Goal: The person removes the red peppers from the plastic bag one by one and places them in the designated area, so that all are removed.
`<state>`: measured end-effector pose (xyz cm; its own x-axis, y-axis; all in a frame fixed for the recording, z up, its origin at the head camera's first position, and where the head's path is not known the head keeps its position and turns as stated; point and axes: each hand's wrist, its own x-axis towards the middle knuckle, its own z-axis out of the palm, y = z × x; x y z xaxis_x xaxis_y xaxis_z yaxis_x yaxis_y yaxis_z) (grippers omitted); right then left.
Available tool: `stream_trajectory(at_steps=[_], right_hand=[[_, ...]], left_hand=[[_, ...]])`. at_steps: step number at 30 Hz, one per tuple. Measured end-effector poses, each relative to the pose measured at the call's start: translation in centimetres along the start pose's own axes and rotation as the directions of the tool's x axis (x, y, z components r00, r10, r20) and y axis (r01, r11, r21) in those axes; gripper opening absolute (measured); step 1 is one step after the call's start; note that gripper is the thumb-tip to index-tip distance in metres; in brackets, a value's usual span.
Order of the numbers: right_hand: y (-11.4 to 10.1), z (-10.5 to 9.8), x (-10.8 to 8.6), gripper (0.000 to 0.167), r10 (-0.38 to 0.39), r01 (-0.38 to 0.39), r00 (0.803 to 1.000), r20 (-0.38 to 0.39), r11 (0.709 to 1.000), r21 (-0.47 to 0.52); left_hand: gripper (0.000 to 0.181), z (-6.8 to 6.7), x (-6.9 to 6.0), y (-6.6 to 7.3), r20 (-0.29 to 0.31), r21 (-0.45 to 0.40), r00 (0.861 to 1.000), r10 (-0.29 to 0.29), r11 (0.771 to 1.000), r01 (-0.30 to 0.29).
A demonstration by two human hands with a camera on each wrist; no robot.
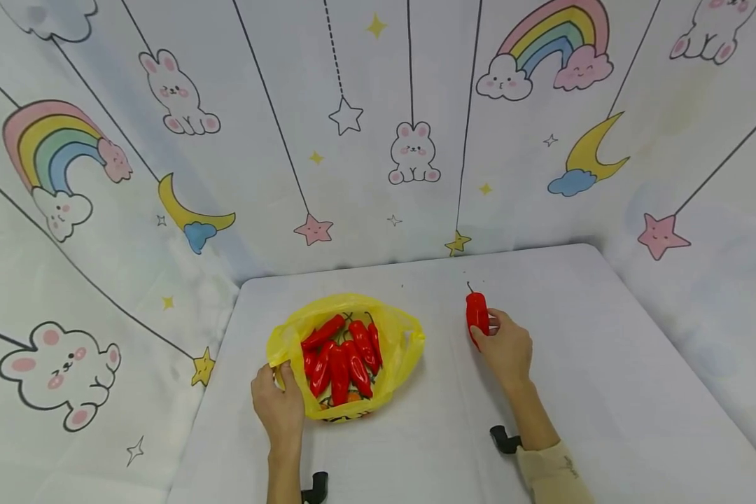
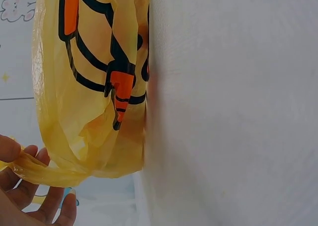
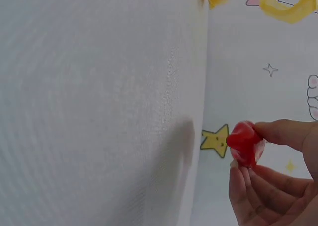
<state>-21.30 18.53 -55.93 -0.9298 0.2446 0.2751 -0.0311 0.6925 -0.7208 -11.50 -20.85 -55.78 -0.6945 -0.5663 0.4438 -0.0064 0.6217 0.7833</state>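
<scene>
While the right hand (image 1: 507, 350) held a red pepper (image 1: 477, 310) between its fingers and the left hand (image 1: 280, 403) pinched the yellow bag (image 1: 395, 367) by its rim, the smooth pepper risked slipping if that grip loosened.

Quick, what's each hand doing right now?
Left hand: holding the translucent yellow plastic bag by its edge.
Right hand: holding one long glossy red pepper.

Well behind the fingers of the right hand (image 1: 509, 352) is a beige sleeve (image 1: 549, 479) with a small dark marking (image 1: 568, 462). Nearer those fingers, a bent black fitting (image 1: 505, 440) juts inward; a similar black fitting (image 1: 316, 488) sits behind the fingers of the left hand (image 1: 278, 404).
</scene>
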Motion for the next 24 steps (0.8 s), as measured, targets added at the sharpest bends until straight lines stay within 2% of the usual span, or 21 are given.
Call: stream_trajectory(at_steps=[11, 24], right_hand=[[1.1, -0.1, 0.5, 0.048, 0.016, -0.016, 1.000, 0.009, 0.999, -0.032], [2.5, -0.1, 0.8, 0.047, 0.059, -0.058, 0.998, 0.016, 0.997, -0.048]], left_hand=[[0.022, 0.2, -0.1, 0.2, 0.020, 0.016, 1.000, -0.022, 1.000, 0.022], [0.019, 0.3, -0.1, 0.1, 0.006, 0.014, 1.000, 0.009, 1.000, -0.009]])
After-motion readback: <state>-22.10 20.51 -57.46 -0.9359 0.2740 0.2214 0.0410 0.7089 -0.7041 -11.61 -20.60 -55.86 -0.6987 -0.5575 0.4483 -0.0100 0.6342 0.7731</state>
